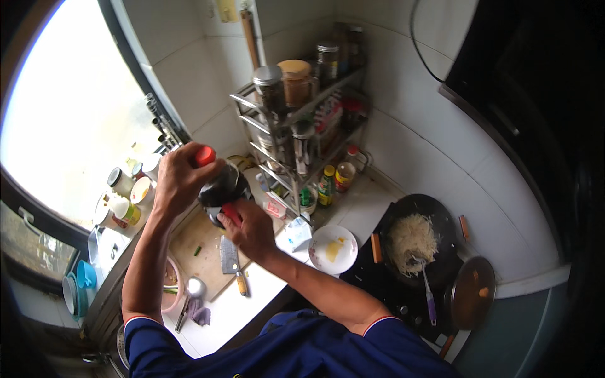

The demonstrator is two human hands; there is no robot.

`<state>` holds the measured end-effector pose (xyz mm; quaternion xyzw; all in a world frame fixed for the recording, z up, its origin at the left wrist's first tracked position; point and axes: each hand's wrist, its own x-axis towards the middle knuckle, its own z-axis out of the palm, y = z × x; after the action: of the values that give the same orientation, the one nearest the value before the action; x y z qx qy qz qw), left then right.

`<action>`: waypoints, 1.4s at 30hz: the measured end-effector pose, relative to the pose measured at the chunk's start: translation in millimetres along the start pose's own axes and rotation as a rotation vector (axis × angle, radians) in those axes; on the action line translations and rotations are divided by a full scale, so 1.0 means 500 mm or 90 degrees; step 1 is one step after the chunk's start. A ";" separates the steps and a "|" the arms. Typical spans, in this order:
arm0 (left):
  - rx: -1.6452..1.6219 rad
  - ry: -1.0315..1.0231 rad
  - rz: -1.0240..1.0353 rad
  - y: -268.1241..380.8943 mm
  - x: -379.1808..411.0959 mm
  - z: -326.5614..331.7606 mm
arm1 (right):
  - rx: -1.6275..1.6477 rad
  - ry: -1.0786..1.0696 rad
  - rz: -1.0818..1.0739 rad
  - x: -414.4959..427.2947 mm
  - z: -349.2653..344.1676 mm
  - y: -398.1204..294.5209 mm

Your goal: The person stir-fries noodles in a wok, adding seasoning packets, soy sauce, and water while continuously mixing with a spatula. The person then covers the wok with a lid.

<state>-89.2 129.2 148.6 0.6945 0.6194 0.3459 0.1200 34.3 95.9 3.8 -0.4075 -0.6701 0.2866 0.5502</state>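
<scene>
A large bottle of dark liquid (226,182) is held up above the counter between my two hands. My left hand (182,172) grips its top, around the red cap (205,156). Lower down, my right hand (248,227) is closed on its red handle (232,214). Beneath them lie a cutting board (189,236) and a cleaver (229,255) with a wooden handle. A white plate (347,255) with yellow residue stands to the right. Farther right, a black wok (444,227) holds pale shreds (413,238) and a spatula with a purple handle (430,302).
A metal rack (288,182) full of jars stands in the corner, with sauce bottles (326,186) beside it. Jars (120,182) line the windowsill at left. A pink bowl (177,288) and a purple cloth (198,313) are near the board. A pan lid (472,293) leans beside the stove.
</scene>
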 end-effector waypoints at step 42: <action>-0.374 -0.092 -0.031 0.107 -0.348 0.402 | -0.468 0.184 0.632 -0.446 -1.059 0.012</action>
<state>79.9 6.9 -24.1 0.6377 0.4989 0.4572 0.3679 563.9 -127.0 8.3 -0.8666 -0.3750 0.2012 0.2606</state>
